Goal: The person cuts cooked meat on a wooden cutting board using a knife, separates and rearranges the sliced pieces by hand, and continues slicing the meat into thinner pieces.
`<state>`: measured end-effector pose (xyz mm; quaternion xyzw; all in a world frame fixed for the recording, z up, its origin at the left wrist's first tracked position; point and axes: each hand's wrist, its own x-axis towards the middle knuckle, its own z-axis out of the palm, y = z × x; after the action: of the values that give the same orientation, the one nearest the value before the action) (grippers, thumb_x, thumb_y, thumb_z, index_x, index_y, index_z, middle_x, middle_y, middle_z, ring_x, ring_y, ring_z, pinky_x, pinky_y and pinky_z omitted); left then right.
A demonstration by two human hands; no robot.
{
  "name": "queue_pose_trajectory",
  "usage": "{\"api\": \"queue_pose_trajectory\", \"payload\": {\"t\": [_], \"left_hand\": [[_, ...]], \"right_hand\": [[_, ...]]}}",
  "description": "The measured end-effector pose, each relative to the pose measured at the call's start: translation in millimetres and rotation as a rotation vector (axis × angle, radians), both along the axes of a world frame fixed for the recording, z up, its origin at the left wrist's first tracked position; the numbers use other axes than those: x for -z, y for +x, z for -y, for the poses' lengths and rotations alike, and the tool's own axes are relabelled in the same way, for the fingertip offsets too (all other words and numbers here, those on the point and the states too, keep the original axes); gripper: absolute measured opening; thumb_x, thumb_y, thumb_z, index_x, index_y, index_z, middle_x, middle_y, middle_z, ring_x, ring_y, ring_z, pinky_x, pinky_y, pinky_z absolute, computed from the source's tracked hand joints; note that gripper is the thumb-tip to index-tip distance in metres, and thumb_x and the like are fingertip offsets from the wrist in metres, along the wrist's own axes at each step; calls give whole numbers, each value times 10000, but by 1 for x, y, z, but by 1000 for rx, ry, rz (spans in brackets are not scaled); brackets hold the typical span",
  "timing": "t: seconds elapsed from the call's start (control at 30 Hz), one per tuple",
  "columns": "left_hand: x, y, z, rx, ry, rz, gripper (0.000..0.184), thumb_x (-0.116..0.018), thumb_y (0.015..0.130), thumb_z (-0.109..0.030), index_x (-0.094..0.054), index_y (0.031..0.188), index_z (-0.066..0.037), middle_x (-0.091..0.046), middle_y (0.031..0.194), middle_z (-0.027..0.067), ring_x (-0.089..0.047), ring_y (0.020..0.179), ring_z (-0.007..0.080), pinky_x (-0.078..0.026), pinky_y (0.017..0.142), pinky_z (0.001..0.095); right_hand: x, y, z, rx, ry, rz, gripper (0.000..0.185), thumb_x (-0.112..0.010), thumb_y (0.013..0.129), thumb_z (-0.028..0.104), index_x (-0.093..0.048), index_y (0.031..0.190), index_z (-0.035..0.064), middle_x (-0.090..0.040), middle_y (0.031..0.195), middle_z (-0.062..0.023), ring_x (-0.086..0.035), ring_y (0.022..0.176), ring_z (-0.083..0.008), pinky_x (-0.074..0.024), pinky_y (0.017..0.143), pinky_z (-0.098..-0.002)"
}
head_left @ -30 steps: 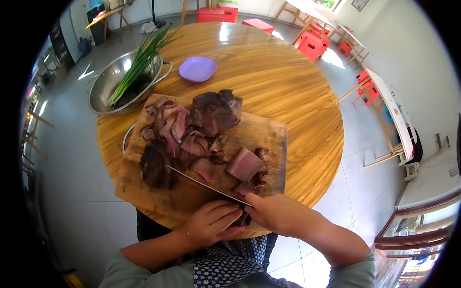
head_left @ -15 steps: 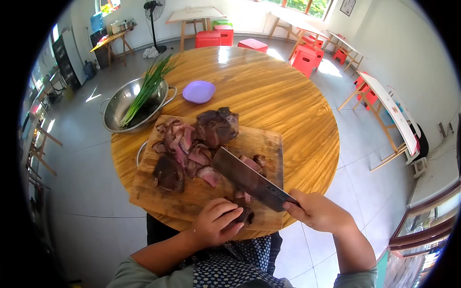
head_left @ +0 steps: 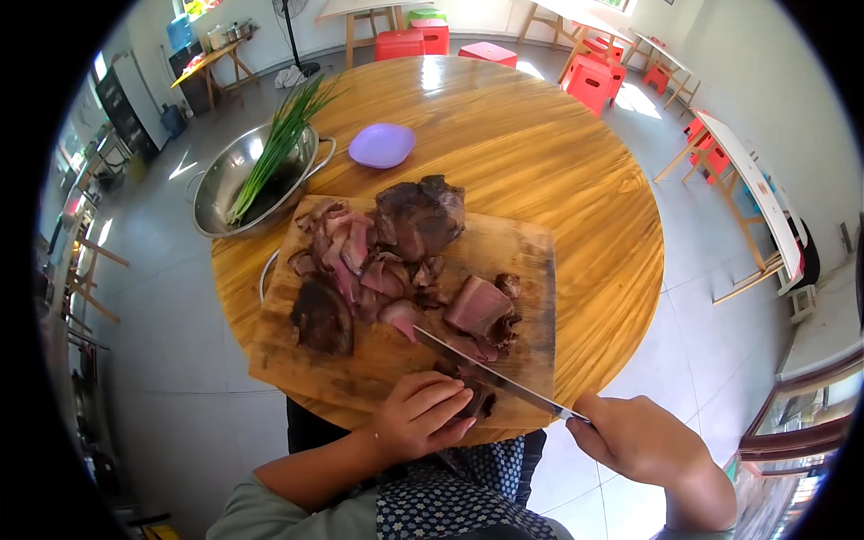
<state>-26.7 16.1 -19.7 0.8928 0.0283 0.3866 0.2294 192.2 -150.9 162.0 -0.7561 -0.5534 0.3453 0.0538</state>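
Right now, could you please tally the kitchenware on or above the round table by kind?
Metal bowl: 1
Purple plate: 1
Cutting board: 1
Knife: 1
Metal loop, rest hidden: 1
Total: 5

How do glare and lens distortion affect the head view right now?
Head view: pale glare streaks the round wooden table's far edge; sunlight patches whiten the grey floor; fisheye curvature bends the room's outer parts, with black corners; the wooden chopping board looks glare-free.
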Motion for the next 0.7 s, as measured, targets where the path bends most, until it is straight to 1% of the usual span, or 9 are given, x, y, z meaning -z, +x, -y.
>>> {"api": "queue_pose_trajectory", "payload": {"t": [0.13,0.2,0.27,0.33,0.4,0.43,0.5,0.63,0.7], "left_hand": [[1,1,0,0,-3,-2,449,-882,750,-146,-718,1146,-10,-680,1170,117,-676,1039,311,-579,872,381],[2,0,0,1,-3,-13,445,-879,753,-147,-720,1145,-7,-677,1179,116,-673,1048,314,-578,874,384],[0,0,-1,2,5,-22,441,-876,757,-149,-721,1144,-4,-675,1188,116,-669,1056,317,-577,877,386],[-2,1,-2,-7,6,-2,444,-881,761,-156,-718,1145,-7,-690,1165,96,-669,1057,281,-569,866,372],[-3,1,-2,-7,2,-4,429,-879,763,-158,-723,1133,-7,-691,1170,98,-670,1052,280,-571,865,373],[-3,1,-2,-5,6,-3,414,-878,765,-159,-729,1121,-7,-691,1175,101,-672,1047,279,-574,864,374],[-4,0,-3,-1,8,-15,407,-877,766,-158,-733,1115,-7,-692,1180,102,-673,1042,279,-576,863,374],[-2,0,-4,-3,-3,-26,393,-867,775,-160,-739,1114,-9,-692,1186,105,-672,1034,277,-583,856,376],[0,0,-3,-11,-50,-8,393,-864,777,-162,-740,1119,-12,-691,1181,105,-672,1036,276,-583,852,377]], "right_hand": [[1,-2,-4,-27,-65,14,201,-606,1024,241,-552,1056,51,-653,740,-180,-639,694,-440,-500,616,-530],[5,-1,-4,-81,25,13,193,-613,1016,229,-543,1053,52,-648,719,-178,-641,685,-436,-508,607,-525],[4,-2,-9,-68,-7,8,193,-617,1012,230,-543,1030,53,-646,715,-178,-641,682,-432,-510,599,-519],[4,-4,-12,-55,-37,2,195,-622,1009,231,-542,1008,53,-644,710,-177,-642,678,-428,-511,592,-512],[4,-6,-13,-121,-28,111,200,-628,1004,232,-550,976,51,-652,723,-171,-650,674,-417,-517,590,-502],[4,-7,-14,-122,-34,108,200,-628,1004,232,-550,976,51,-652,723,-171,-650,674,-417,-517,590,-502],[2,-10,-16,-116,-111,127,203,-636,999,229,-555,954,49,-662,732,-161,-656,666,-404,-519,588,-496],[-7,-12,-12,-135,-144,136,193,-644,991,219,-574,955,42,-670,738,-158,-665,669,-400,-528,599,-495],[-18,-12,-9,-48,-290,177,192,-655,981,215,-596,949,35,-685,756,-167,-677,685,-401,-540,620,-490]]}}
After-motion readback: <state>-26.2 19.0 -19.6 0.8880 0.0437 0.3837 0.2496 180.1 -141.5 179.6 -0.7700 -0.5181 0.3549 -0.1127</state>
